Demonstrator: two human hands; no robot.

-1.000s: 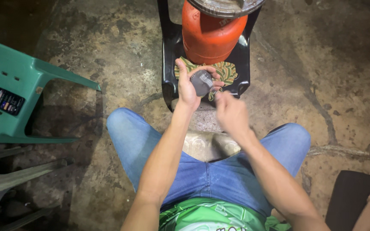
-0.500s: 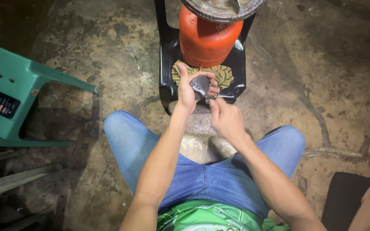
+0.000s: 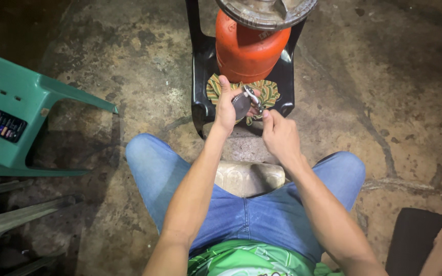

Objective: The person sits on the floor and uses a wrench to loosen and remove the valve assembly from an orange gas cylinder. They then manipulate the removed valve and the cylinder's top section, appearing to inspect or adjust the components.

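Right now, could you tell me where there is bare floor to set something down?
Bare concrete lies between the green chair and the black chair, and right of the black chair. It is crowded around the gas cylinder, patterned cloth and both hands.

one view only, from the person's head, facing steeply down over the lap and both forearms to the concrete floor, close in, the orange gas cylinder at the top edge.

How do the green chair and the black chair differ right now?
The green chair lies tipped on its side at the left, with nothing on it; the black chair stands upright ahead, carrying an orange gas cylinder and a patterned cloth. Both look like moulded plastic, standing on the same concrete floor.
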